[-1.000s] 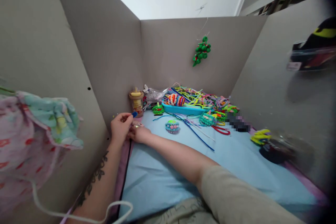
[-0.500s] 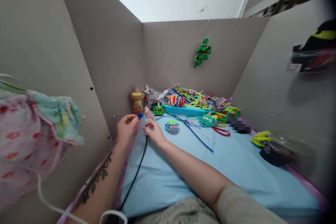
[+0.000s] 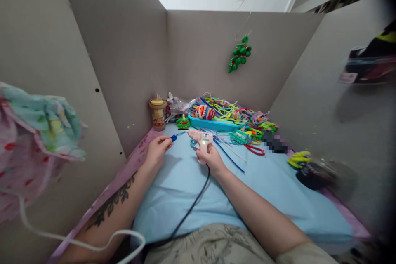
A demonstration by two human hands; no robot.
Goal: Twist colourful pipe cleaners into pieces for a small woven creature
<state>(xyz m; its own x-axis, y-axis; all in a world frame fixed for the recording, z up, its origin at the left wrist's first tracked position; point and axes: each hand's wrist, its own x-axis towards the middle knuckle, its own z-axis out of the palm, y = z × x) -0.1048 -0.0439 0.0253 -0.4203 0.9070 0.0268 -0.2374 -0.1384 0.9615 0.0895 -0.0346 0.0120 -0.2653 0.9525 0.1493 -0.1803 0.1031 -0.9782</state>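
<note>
In my right hand (image 3: 208, 156) is a pale pink glue gun (image 3: 202, 139), its grip wrapped by my fingers and a small green light glowing on its side. Its nozzle points left, towards my left hand (image 3: 159, 148). Between the left fingertips I pinch a small blue fuzzy piece (image 3: 174, 137), which looks like a bit of pipe cleaner. The nozzle tip is apart from that piece by a short gap. A black cord (image 3: 193, 206) runs from the glue gun down to my lap. Behind the gun, a round blue-purple crafted piece is mostly hidden.
A blue tray (image 3: 213, 124) heaped with colourful pipe cleaners stands at the back. Around it are a lidded cup (image 3: 158, 113), a green crafted figure (image 3: 183, 122) and a teal one (image 3: 239, 136). Grey panels (image 3: 213, 53) enclose the bed-like blue surface (image 3: 262, 198). A white cable (image 3: 77, 245) crosses lower left.
My right hand has moved right and turned the glue gun, so its side now faces me with the nozzle leftward. My left hand, still pinching the blue piece, has shifted slightly right.
</note>
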